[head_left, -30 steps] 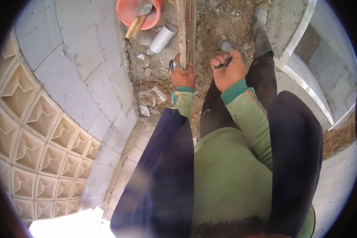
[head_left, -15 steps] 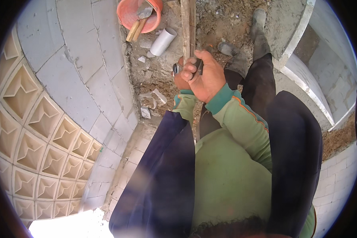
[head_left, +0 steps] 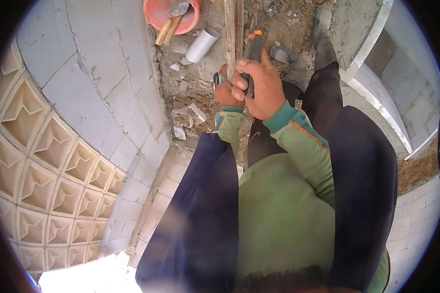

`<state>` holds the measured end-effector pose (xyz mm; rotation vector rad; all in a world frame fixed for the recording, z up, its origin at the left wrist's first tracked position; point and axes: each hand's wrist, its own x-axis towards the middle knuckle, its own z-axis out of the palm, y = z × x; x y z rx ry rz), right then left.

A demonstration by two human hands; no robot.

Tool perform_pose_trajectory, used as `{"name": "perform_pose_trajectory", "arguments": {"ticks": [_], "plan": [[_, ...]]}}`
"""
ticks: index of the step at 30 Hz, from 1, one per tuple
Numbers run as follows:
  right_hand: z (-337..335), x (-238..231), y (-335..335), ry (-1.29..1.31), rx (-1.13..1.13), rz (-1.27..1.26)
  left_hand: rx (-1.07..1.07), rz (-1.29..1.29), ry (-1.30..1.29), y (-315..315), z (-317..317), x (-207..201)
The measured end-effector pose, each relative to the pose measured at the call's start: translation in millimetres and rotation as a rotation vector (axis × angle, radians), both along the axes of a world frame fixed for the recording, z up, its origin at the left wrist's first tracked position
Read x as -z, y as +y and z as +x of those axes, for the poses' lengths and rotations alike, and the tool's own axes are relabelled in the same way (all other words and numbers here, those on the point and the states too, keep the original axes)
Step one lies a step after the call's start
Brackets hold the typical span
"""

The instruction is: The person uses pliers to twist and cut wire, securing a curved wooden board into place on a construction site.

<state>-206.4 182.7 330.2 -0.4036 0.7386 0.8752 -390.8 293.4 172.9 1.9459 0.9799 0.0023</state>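
Observation:
My right hand is closed around pliers with black handles and orange bands. Their metal end points away from me over the dirt. Just left of it, my left hand, wearing a ring with a dark stone, is at the near end of a long wooden board. Its fingers seem wrapped round the wood, though my right hand partly hides them. The board runs away from me to the upper edge of the view. Both hands are close together, the pliers beside the board.
An orange bucket with a trowel stands at the far left, near a white pipe piece. Broken block bits lie along the grey block wall. Boots are at the far right, beside a white-edged basin.
My right hand has shifted slightly right and turned, so the pliers' black handles and orange bands now show. My left hand stays by the board, its ring more visible.

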Motion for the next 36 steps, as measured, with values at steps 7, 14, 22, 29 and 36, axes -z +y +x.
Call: {"name": "perform_pose_trajectory", "arguments": {"ticks": [7, 14, 22, 29, 36], "plan": [[-42, 68, -37, 0.44, 0.348, -0.399, 0.123, 0.182, 0.067, -21, 41, -53], [-53, 95, -64, -0.104, -0.495, -0.317, 0.123, 0.223, 0.088, -11, 38, -52], [24, 131, -90, -0.687, -1.168, -0.34, 0.11, 0.196, 0.107, 13, 34, -55], [64, 170, -89, -1.171, -1.438, -0.497, 0.087, 0.228, 0.134, 23, 33, -58], [82, 185, -95, -1.426, -1.349, -0.501, 0.095, 0.249, 0.114, 19, 35, -59]]}}
